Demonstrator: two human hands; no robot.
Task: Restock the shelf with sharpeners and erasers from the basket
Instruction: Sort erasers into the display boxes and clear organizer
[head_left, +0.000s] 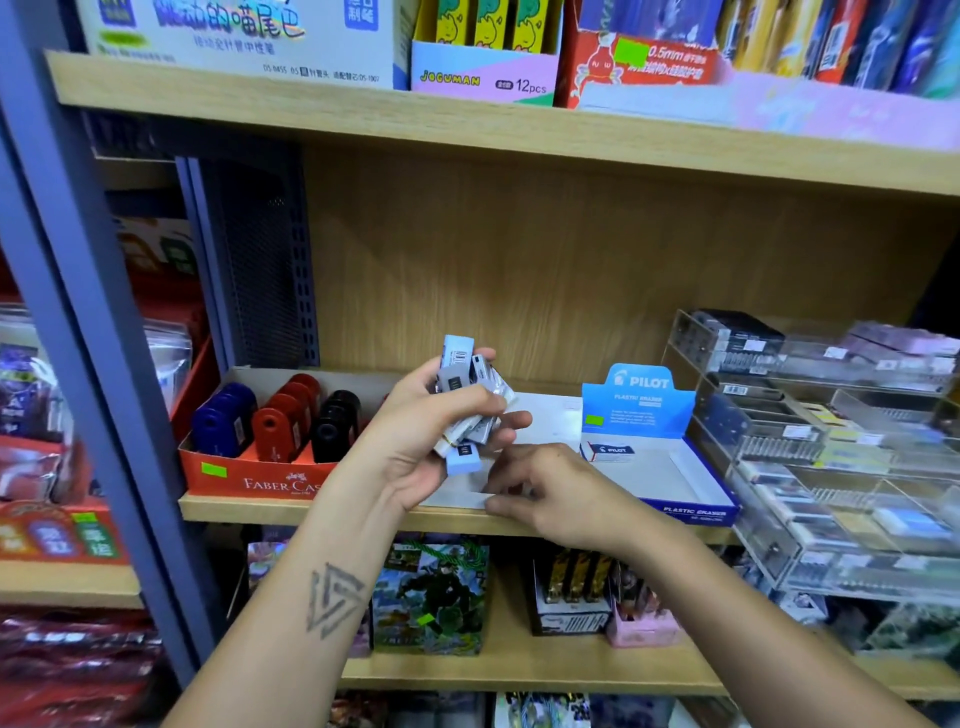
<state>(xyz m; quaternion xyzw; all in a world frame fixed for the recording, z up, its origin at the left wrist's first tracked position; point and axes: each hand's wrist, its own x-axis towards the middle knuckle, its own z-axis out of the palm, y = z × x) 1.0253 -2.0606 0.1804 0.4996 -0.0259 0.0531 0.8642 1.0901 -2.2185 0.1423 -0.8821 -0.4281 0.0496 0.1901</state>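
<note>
My left hand (426, 431) grips a bundle of several wrapped erasers (465, 400), grey, white and light blue, in front of the middle shelf. My right hand (545, 488) is just below and to the right, its curled fingers at the front rim of a white display box (545, 421); whether it pinches anything is hidden. To the right stands the blue Pilot eraser box (670, 467) with a single eraser (608, 451) lying in it. On the left, a red Faber-Castell tray (249, 475) holds blue, red and black sharpeners (283, 423). No basket is in view.
The wooden shelf edge (332, 512) runs under both hands. Clear acrylic bins (831, 441) of erasers stand at the right. A grey metal upright (104, 364) is at the left. Boxes fill the shelf above and toy boxes (431, 597) the one below.
</note>
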